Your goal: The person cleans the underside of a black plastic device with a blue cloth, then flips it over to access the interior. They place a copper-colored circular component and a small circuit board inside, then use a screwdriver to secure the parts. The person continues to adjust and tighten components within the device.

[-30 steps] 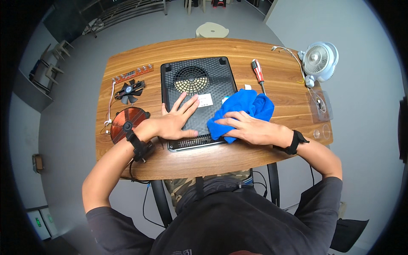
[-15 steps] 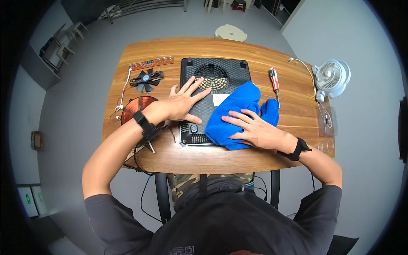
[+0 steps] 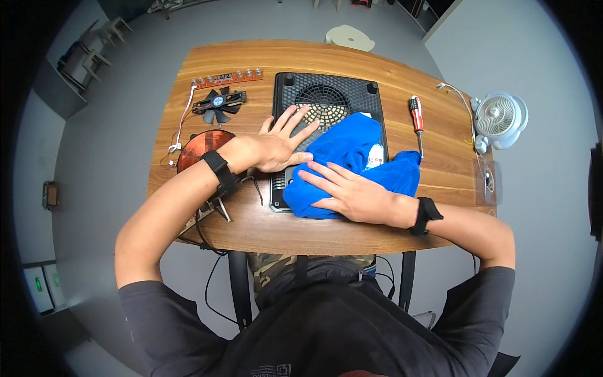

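A black plastic base panel (image 3: 292,94) with a round vent grille and small feet lies flat on the table. My left hand (image 3: 279,147) rests on its left side with fingers spread. Under my right hand (image 3: 358,195) is a crumpled blue cloth (image 3: 348,141), pressed flat-handed onto the panel's near part. The right fingers are stretched out on top of the cloth, not wrapped round it. Cloth covers much of the panel's lower right; part of a white label shows beside a fold. Near my left wrist sits a copper coil disc (image 3: 201,147), partly hidden by the forearm.
On the wooden table (image 3: 251,235), a black fan (image 3: 218,104) and an orange circuit strip (image 3: 226,78) lie at the far left. A red-and-white screwdriver (image 3: 416,116) lies right of the panel. At the right edge are a small white fan (image 3: 499,116) and a clear plastic piece (image 3: 487,182).
My right hand has slid the blue cloth leftward over the panel's near end, and its right end is spread wider. My left hand stays spread on the panel. The view has shifted slightly.
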Available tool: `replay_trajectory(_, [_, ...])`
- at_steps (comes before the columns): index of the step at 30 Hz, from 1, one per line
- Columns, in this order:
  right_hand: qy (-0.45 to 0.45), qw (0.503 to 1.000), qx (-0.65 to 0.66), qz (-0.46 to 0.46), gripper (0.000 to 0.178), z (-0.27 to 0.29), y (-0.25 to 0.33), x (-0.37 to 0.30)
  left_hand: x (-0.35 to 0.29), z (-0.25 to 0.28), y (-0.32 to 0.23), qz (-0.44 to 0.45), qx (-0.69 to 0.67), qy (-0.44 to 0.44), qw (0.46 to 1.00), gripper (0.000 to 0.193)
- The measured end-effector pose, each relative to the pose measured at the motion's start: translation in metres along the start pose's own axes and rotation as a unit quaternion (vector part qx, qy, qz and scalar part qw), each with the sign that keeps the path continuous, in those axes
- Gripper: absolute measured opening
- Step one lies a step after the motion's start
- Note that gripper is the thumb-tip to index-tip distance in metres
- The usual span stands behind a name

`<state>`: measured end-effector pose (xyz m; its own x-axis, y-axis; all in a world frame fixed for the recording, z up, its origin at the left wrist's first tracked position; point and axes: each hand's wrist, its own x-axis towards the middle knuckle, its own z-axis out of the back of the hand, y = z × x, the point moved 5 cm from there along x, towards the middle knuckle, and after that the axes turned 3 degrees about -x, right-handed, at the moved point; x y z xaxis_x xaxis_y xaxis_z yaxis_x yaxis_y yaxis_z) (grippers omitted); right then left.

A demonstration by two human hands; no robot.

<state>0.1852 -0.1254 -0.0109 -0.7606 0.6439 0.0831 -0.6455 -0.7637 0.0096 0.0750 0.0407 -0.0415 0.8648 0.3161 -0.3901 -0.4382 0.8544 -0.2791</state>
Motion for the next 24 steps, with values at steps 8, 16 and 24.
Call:
replay_trajectory(8, [0.020,1.000,0.009,0.019,0.031,0.006,0.005,0.015,-0.003,0.007,0.002,0.029,-0.064,0.032,0.997,0.083])
replay_trajectory(16, [0.136,0.986,0.092,0.023,0.022,0.034,-0.012,-0.002,0.000,0.003,0.005,0.018,-0.116,0.026,0.993,0.091])
replay_trajectory(24, [0.104,0.978,0.180,-0.029,0.036,0.047,-0.015,0.020,-0.004,0.008,0.003,0.026,-0.131,0.049,0.990,0.082])
